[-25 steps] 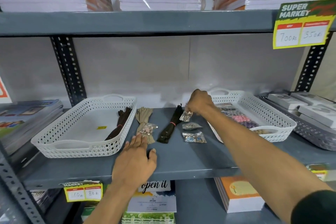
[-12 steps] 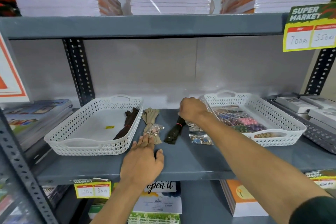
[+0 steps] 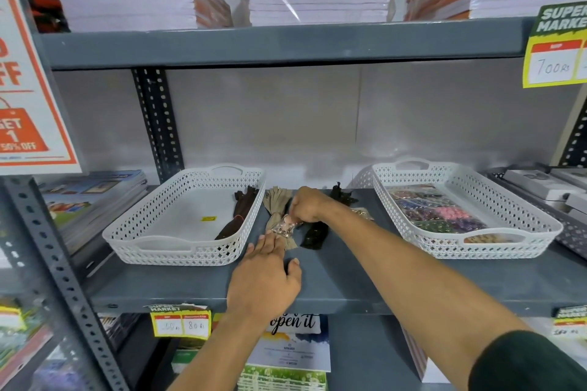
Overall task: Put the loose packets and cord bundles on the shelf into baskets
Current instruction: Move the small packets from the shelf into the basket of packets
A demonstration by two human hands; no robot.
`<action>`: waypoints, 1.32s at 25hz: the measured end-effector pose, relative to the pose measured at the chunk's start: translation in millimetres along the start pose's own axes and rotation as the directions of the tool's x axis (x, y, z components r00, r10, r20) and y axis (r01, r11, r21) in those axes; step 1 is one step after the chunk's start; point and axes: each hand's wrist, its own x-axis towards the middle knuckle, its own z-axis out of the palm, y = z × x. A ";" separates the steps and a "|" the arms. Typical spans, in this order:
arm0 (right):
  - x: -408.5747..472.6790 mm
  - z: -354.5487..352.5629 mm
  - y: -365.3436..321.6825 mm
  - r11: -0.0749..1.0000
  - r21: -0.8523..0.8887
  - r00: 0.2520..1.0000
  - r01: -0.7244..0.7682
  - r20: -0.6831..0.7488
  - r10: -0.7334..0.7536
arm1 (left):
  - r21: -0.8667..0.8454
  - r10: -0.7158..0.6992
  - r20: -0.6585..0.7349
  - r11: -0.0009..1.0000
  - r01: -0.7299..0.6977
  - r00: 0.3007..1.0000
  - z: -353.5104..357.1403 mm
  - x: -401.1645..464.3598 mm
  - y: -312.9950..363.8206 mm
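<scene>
- The yellow-and-green paper price tag [image 3: 556, 47] at the far right is cut off by the frame edge.
- The right hand [image 3: 307, 204] covers the middle of the black cord bundle [image 3: 314, 233] and part of a clear plastic packet [image 3: 362, 214].
- The handwriting on the small yellow shelf label [image 3: 180, 323] is blurred.

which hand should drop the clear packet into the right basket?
Right. The right hand already pinches the clear packet over the tan cord bundle; the left hand lies flat on the shelf, farther from the right basket.
</scene>
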 end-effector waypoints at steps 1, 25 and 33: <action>0.1 -0.8 0.5 1.000 0.018 1.000 -0.009 -0.010 0.010 | 0.002 0.002 0.004 1.000 -0.002 1.000 0.1 0.0 -0.3; -42.1 -34.4 38.7 0.895 -0.040 0.895 0.445 -0.014 -0.446 | -0.003 -0.005 0.017 1.000 0.005 1.000 -2.2 -1.5 1.6; -38.7 -105.9 87.2 0.933 -0.356 0.943 0.044 -0.293 -0.156 | -0.014 -0.009 0.001 1.000 0.009 1.000 0.7 -0.6 0.4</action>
